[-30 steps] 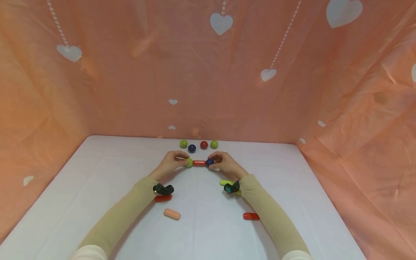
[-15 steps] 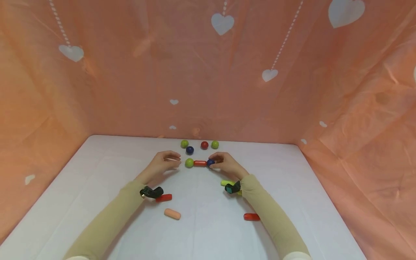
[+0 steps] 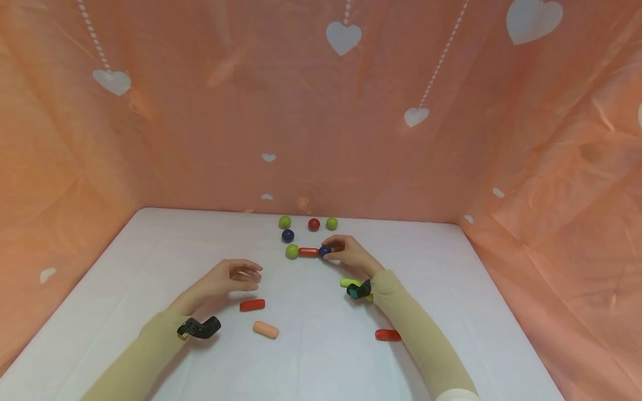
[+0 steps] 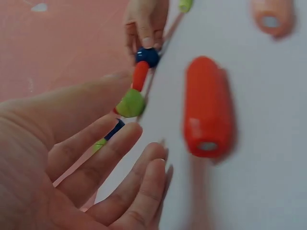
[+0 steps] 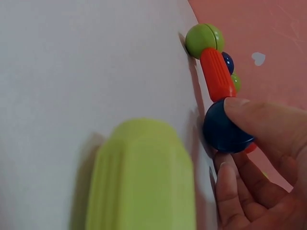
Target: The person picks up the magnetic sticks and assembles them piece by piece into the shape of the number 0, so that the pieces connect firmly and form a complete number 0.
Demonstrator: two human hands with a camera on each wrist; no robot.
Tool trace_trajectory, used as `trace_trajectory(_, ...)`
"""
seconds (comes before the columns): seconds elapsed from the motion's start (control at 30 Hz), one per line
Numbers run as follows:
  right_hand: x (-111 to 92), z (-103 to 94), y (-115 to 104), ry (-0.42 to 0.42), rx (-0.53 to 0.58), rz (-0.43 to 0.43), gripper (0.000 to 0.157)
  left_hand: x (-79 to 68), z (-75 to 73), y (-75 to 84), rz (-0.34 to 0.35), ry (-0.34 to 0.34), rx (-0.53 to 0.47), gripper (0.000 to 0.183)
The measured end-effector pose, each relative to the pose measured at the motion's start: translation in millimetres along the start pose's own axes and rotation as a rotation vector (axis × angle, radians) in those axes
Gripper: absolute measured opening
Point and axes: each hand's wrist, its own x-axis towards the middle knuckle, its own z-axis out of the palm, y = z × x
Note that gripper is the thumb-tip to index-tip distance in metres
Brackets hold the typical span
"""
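One blue ball (image 5: 224,128), pinched by the right hand (image 3: 349,254), ends the far row of green ball (image 3: 292,251) and red rod (image 3: 308,252); joining seems underway, the left hand (image 3: 223,280), fingers apart, probably needing the loose left rod (image 3: 252,305)

3 green balls (image 3: 292,251); 2 dark-blue balls (image 3: 288,235); 3 red rods (image 3: 252,305); 1 peach rod (image 3: 266,329); orange cloth (image 3: 321,111) patterned with white hearts (image 3: 343,38).

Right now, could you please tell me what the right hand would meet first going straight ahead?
Just past the glossy blue ball the right hand pinches, probably the red ridged rod touching that ball.
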Motion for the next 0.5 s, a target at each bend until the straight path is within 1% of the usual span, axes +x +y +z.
trace_trajectory(0.03,0.0,0.0,0.1,0.001,-0.003,-0.001,0.034,-2.6,1.1,-0.2,0.011,-0.014,0.007,0.049)
trace_trajectory(0.13,-0.3,-0.4,-0.2,0.004,-0.016,-0.005,0.033,-8.8,5.0,-0.4,0.013,-0.027,0.027,0.048)
trace_trajectory(0.27,-0.6,-0.3,-0.5,-0.002,-0.01,0.005,0.033,-12.5,9.6,1.5,0.006,-0.017,0.065,0.046)
trace_trajectory(0.5,0.4,0.1,1.6,-0.009,0.029,0.019,0.032,-13.9,17.8,4.2,0.034,-0.001,0.14,0.044)
